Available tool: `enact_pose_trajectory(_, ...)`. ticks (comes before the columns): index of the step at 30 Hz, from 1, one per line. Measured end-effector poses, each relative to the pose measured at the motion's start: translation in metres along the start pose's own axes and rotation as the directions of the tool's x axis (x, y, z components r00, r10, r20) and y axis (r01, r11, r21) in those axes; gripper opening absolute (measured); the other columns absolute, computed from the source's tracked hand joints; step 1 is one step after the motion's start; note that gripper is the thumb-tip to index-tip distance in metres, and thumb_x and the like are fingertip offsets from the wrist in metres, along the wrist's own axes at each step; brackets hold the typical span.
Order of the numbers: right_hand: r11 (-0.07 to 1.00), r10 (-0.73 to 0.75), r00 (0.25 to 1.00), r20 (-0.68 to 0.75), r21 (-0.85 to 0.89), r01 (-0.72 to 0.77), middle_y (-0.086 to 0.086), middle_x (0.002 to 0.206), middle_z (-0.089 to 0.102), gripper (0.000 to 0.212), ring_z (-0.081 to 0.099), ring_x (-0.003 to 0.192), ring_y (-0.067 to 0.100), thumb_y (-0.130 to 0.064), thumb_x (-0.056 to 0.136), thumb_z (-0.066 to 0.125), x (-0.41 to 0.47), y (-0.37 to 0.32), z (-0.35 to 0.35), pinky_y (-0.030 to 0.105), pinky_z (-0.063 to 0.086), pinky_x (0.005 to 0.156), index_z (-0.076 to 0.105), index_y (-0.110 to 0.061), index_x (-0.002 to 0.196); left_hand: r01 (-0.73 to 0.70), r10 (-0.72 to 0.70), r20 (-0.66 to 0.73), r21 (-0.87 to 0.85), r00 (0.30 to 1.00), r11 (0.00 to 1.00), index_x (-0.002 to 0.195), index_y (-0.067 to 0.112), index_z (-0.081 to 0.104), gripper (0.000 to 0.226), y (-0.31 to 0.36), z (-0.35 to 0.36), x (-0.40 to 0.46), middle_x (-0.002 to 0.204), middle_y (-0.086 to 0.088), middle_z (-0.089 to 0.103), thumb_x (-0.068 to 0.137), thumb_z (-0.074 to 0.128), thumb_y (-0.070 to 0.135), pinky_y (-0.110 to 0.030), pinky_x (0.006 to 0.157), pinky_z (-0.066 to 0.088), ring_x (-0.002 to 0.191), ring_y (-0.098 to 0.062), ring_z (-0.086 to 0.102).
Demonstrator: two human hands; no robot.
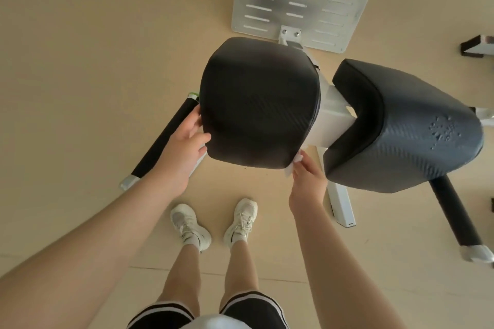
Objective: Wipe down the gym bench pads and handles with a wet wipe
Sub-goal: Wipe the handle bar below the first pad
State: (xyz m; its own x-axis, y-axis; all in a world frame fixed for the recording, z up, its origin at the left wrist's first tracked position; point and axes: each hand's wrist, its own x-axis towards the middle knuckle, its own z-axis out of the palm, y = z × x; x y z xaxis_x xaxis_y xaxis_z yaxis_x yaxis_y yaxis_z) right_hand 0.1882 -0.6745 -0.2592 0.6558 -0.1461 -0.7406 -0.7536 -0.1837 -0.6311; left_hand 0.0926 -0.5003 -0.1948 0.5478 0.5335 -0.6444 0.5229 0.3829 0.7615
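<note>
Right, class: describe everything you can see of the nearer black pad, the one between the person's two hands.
The nearer pad is a rounded, squarish black cushion with a fine woven-looking texture, like vinyl, and looks dry. It sits on a white frame, left of the larger pad, which carries droplets. The left hand holds its left edge, thumb on top. The right hand presses a white wipe against its near right corner.

A single wide-angle head view looks steeply down, close over the black bench pad [259, 104], toward the floor [80, 61].
</note>
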Motion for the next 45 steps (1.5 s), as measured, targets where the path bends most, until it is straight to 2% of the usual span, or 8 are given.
enact_pose_trajectory(7,0.949,0.262,0.964,-0.054,0.196,-0.247,0.018,0.118,0.060,0.028,0.053,0.114,0.034,0.010,0.088,0.042,-0.009,0.019,0.021,0.038,0.044,0.100,0.065,-0.006,0.089,-0.001,0.000,0.063,0.015,0.998,1.000,0.141,0.034,0.030,0.062,0.005,-0.006,0.000,0.141,0.013,0.043,0.090,0.031,-0.001,-0.024,0.100,0.035,0.128,-0.007,0.042)
enact_pose_trajectory(12,0.856,0.344,0.933,0.106,0.373,-0.358,0.013,0.107,0.058,0.024,0.053,0.104,0.023,-0.007,0.095,0.043,-0.015,0.047,0.040,0.009,0.038,0.080,0.056,-0.002,0.114,-0.014,0.013,0.059,0.022,0.998,1.000,0.134,0.026,0.045,0.052,0.007,-0.019,0.001,0.124,0.008,0.058,0.091,0.034,-0.001,-0.018,0.095,0.041,0.118,-0.006,0.051)
enact_pose_trajectory(25,0.994,-0.027,0.900,0.434,-0.081,0.069,-0.002,0.096,0.069,0.024,0.064,0.090,0.011,-0.002,0.089,0.052,-0.101,0.059,0.118,0.023,0.051,0.085,0.067,-0.013,0.105,-0.139,0.146,-0.025,0.187,0.989,0.973,0.122,0.017,0.053,0.038,-0.005,-0.105,-0.007,0.114,0.007,0.060,0.093,0.038,-0.001,-0.018,0.095,0.041,0.109,-0.003,0.055)
enact_pose_trajectory(28,0.867,-0.274,0.912,0.305,-0.331,0.372,-0.010,0.100,0.064,0.025,0.057,0.090,0.004,-0.011,0.092,0.051,-0.112,0.042,0.109,0.019,0.045,0.085,0.065,-0.016,0.111,-0.078,0.080,0.011,0.396,0.997,0.915,0.130,0.019,0.049,0.037,-0.013,-0.131,-0.002,0.125,0.008,0.056,0.095,0.043,0.010,-0.020,0.098,0.034,0.116,-0.005,0.049)
enact_pose_trajectory(32,0.544,-0.655,0.667,0.355,-0.391,0.742,-0.009,0.096,0.060,0.025,0.054,0.085,-0.005,-0.003,0.093,0.046,-0.120,0.019,0.130,0.003,0.039,0.080,0.067,-0.008,0.107,0.034,-0.112,0.130,0.490,0.985,0.871,0.136,0.021,0.044,0.045,-0.027,-0.143,0.002,0.131,0.000,0.054,0.092,0.052,0.025,-0.030,0.103,0.036,0.119,-0.017,0.052)
enact_pose_trajectory(36,0.187,-0.719,0.453,0.527,-0.481,0.857,0.014,0.104,0.064,0.032,0.056,0.098,0.028,0.010,0.085,0.043,-0.100,0.007,0.175,0.028,0.041,0.078,0.064,0.000,0.106,0.097,-0.161,0.230,0.267,0.960,0.959,0.132,0.020,0.049,0.040,-0.036,-0.142,0.004,0.067,0.012,0.060,0.092,0.053,0.017,-0.013,0.064,0.045,0.055,-0.002,0.057)
enact_pose_trajectory(39,0.043,-0.555,0.571,0.605,-0.665,0.746,0.015,0.114,0.056,0.038,0.047,0.107,0.031,0.014,0.081,0.036,-0.081,0.008,0.197,0.030,0.039,0.076,0.059,0.000,0.108,0.120,-0.159,0.248,0.165,0.956,0.979,0.129,0.017,0.052,0.037,-0.038,-0.145,0.006,0.056,0.010,0.052,0.093,0.051,0.009,-0.007,0.050,0.038,0.040,0.002,0.045)
enact_pose_trajectory(45,0.188,-0.483,0.641,0.597,-0.644,0.741,0.006,0.116,0.052,0.033,0.051,0.105,0.020,0.003,0.091,0.041,-0.098,0.016,0.185,0.003,0.027,0.076,0.060,-0.003,0.117,0.148,-0.175,0.273,0.116,0.946,0.982,0.129,0.019,0.051,0.038,-0.036,-0.145,-0.001,0.083,-0.003,0.059,0.095,0.041,0.003,-0.012,0.060,0.043,0.060,-0.005,0.053)
